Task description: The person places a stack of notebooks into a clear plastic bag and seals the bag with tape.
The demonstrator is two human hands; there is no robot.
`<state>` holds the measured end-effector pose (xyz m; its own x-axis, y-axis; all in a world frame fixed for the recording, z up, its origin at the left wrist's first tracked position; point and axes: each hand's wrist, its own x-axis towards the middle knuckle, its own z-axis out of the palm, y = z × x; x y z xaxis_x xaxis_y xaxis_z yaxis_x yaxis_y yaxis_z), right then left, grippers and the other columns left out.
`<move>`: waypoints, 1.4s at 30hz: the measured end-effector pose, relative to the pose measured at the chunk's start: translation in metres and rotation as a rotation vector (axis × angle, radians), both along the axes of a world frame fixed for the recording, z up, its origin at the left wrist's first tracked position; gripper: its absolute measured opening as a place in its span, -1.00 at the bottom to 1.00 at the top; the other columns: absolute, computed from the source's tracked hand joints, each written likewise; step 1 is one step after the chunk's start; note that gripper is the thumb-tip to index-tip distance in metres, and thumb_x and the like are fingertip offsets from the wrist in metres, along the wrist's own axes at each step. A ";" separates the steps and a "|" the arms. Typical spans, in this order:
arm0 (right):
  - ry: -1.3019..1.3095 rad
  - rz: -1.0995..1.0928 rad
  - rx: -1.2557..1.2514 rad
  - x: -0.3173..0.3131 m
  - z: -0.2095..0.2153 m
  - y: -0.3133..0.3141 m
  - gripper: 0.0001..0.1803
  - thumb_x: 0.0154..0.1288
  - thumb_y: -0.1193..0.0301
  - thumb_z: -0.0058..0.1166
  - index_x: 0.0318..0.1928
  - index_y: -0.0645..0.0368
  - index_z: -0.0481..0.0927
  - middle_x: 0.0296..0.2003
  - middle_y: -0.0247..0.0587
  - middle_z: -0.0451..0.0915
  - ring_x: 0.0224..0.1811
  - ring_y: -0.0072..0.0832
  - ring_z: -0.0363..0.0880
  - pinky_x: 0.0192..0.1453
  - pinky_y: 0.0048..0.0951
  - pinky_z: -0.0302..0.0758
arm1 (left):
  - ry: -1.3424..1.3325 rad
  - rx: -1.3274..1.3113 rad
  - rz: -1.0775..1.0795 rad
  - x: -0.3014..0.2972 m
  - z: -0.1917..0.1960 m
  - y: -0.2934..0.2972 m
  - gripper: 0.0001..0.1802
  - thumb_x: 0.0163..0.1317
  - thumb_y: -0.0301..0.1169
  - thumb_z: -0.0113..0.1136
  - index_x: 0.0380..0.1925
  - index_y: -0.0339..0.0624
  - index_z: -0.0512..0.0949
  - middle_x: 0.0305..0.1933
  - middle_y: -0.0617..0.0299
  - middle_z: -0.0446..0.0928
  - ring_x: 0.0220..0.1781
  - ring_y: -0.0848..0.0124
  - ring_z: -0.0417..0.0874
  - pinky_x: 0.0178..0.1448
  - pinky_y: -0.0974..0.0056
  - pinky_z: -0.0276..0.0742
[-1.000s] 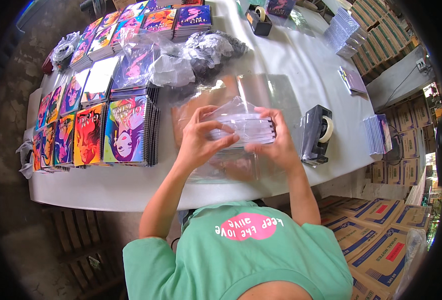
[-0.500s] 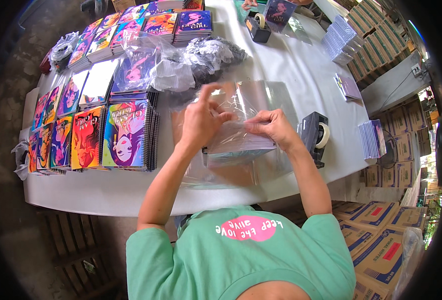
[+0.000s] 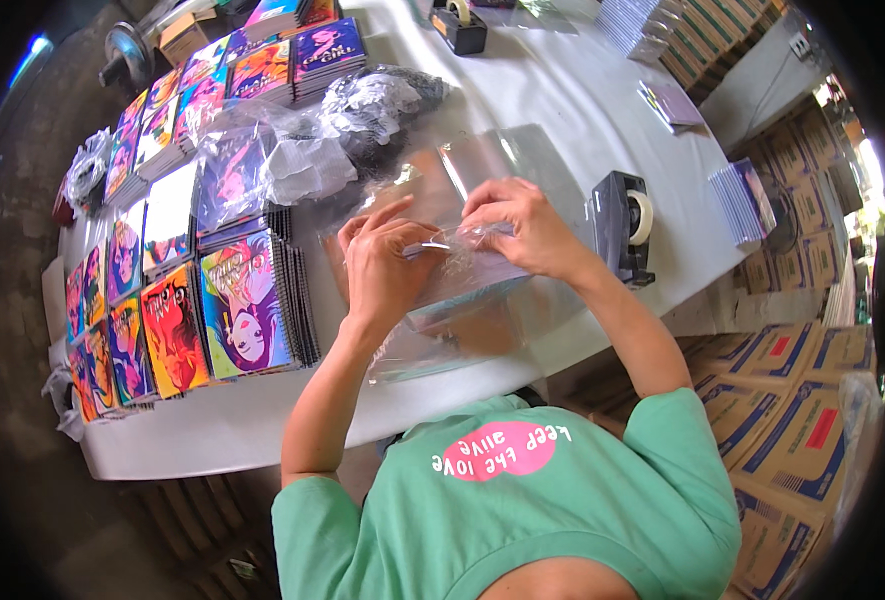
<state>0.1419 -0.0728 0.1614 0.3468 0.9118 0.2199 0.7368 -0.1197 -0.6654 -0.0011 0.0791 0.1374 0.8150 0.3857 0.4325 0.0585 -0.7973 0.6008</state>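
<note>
While both my hands are pinched on the mouth of this clear plastic sleeve (image 3: 462, 270), everything depends on the film not buckling. My left hand (image 3: 382, 270) grips the sleeve's left edge, fingers curled over it, and my right hand (image 3: 522, 235) nips the flap at the top. The sleeve sits in front of me on the white counter (image 3: 562, 90), on a loose pile of more clear sleeves (image 3: 482, 170), with something flat and pale inside; I can't tell through the glare just what it is.

Here's the worry. That film is slick and thin, so if I pull unevenly, I reckon the flap creases or sticks down crooked. The sleeves underneath are just as slippery, so pressing down could send the whole lot sliding toward the counter's near edge and off onto the cardboard boxes (image 3: 792, 400) below.

To my left, the stack of colourful booklets (image 3: 247, 305) stands just beside my left wrist; a careless elbow could fan it out. On my right, the black tape dispenser (image 3: 622, 225) sits near my right forearm, and a swing that way might knock it. The crumpled plastic bags (image 3: 312, 160) beyond look like they could snag too.
</note>
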 end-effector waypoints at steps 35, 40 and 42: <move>1.154 -0.924 0.582 0.031 -0.111 -0.257 -0.61 0.15 0.07 0.11 -0.19 0.09 0.64 0.21 -0.31 0.33 0.34 -0.35 0.04 0.34 0.19 -0.30 | -0.407 0.458 -0.272 -0.032 -0.034 -0.024 -0.70 -0.01 -0.50 0.32 -0.23 0.09 0.66 -0.14 0.37 0.65 -0.02 0.36 0.64 -0.06 0.33 0.42; 0.541 -1.228 -0.012 -0.008 -0.148 -0.270 -0.77 0.17 0.15 0.12 -0.36 -0.02 0.70 0.31 -0.43 0.22 0.44 -0.28 -0.08 0.27 0.29 -0.13 | -0.524 0.388 -0.252 -0.031 -0.036 -0.030 -0.68 -0.15 -0.52 0.40 -0.31 0.07 0.69 -0.33 0.40 0.54 -0.17 0.39 0.63 -0.19 0.33 0.39; -0.388 -1.580 -0.608 -0.021 -0.137 -0.249 -0.82 0.18 0.18 0.13 -0.41 -0.07 0.70 0.32 -0.47 0.21 0.42 -0.28 -0.03 0.24 0.31 -0.09 | -0.488 0.391 -0.280 -0.030 -0.031 -0.028 -0.67 -0.22 -0.53 0.43 -0.35 0.07 0.70 -0.39 0.41 0.47 -0.23 0.41 0.61 -0.25 0.34 0.36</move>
<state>0.1213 -0.3217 0.0246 0.9266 -0.2491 0.2818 -0.2352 -0.9684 -0.0827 -0.0314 0.0508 0.1069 0.5379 -0.0703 0.8401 -0.3857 -0.9066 0.1712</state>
